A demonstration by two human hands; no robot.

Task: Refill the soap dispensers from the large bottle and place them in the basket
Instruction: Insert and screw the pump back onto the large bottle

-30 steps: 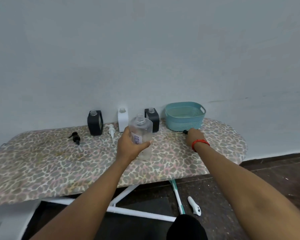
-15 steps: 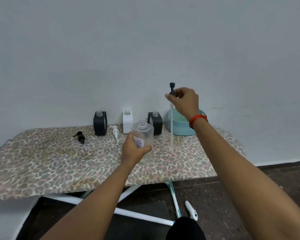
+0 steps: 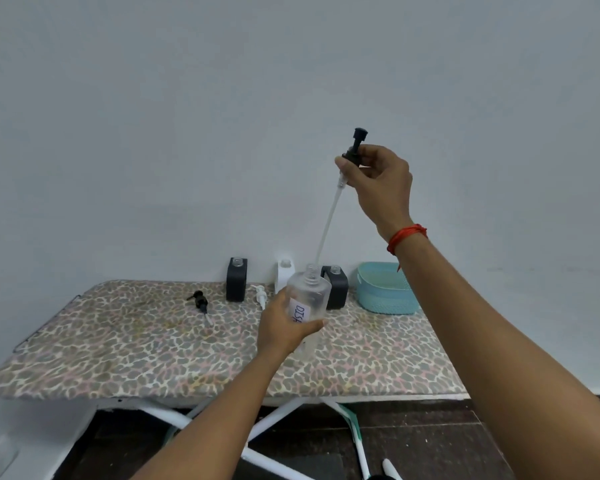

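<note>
Here the left hand (image 3: 284,327) is nearest; it wraps closed around the large clear plastic bottle with a white handwritten label (image 3: 307,301) and holds it upright just above the leopard-print ironing board (image 3: 153,344). Higher, the right hand (image 3: 381,181) pinches with closed fingertips the black pump head with a long clear dip tube (image 3: 354,147). The tube slants down, and its lower tip is at the open neck of the bottle; whether it is already inside, I cannot tell.

To do this step well, I think the left hand should keep the bottle vertical and quiet, while the right hand brings the pump directly above the neck, so the tube hangs straight and does not catch the rim. Then lower it slowly and screw the collar.

Further back lie a loose black pump (image 3: 200,301) and a loose white pump (image 3: 260,294). By the wall stand two black dispensers (image 3: 236,284) (image 3: 336,289) and a white one (image 3: 284,271), all without pumps, and to their right the empty teal plastic basket (image 3: 383,289).
</note>
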